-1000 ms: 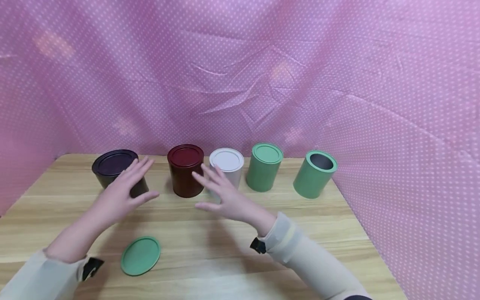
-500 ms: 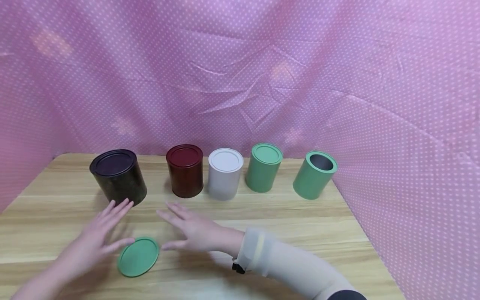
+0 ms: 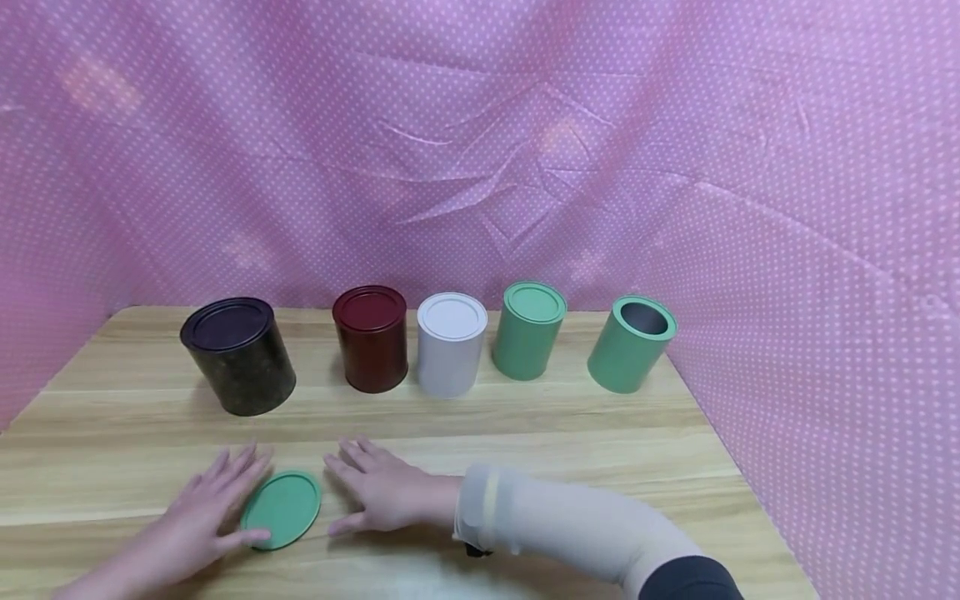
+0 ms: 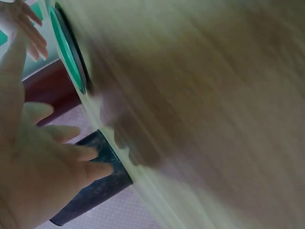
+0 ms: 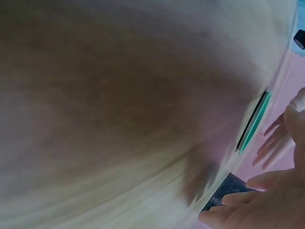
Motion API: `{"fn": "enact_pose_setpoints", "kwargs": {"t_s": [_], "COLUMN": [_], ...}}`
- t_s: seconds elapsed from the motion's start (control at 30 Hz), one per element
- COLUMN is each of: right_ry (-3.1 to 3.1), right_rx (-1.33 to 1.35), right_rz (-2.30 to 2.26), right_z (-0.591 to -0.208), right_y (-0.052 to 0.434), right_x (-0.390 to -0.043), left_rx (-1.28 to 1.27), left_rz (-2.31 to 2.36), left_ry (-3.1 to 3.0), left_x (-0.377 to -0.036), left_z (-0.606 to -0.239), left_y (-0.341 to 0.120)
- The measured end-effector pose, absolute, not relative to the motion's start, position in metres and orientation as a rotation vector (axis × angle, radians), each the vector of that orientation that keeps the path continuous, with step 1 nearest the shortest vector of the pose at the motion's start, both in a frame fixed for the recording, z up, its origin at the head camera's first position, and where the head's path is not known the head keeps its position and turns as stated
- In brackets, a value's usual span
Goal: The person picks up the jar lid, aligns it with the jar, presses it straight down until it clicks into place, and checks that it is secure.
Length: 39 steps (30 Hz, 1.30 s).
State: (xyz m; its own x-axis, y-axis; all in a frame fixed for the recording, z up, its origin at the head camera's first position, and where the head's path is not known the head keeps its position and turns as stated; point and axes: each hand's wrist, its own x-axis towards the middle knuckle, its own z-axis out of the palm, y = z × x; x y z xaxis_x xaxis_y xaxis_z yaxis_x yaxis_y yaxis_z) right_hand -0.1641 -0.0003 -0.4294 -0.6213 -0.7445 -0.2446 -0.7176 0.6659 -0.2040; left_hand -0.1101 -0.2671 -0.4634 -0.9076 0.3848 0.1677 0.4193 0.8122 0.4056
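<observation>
Lying between both hands: green lid (image 3: 282, 509)

Head view looks down from above – wrist views skim close, sharing green lid (image 3: 281, 509).

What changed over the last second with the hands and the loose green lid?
Both hands drew back from the row of tins toward the person and came down flat on either side of the round green lid. The left hand now touches its edge; the right hand lies beside it. Neither grips anything. The lid, the five tins and the wooden table stayed put.
</observation>
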Motion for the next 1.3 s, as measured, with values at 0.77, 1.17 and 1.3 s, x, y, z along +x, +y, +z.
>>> {"fn": "enact_pose_setpoints", "kwargs": {"t_s": [0.77, 1.17, 1.3], "right_ry": [2.562, 2.623, 2.640], "right_rx": [-1.110, -1.099, -1.094], "right_rz": [-0.162, -0.140, -0.118], "right_z": [-0.439, -0.439, -0.440], "right_y": [-0.021, -0.031, -0.032], "right_x": [-0.172, -0.173, -0.173], "left_rx": [-0.616, -0.551, -0.562], "left_rz": [-0.519, -0.470, -0.485], "left_ry": [-3.050, -3.077, -3.054], "left_x": [-0.107, -0.106, -0.104], "left_z": [-0.469, -0.465, -0.466], "left_y": [-0.272, -0.267, -0.267]}}
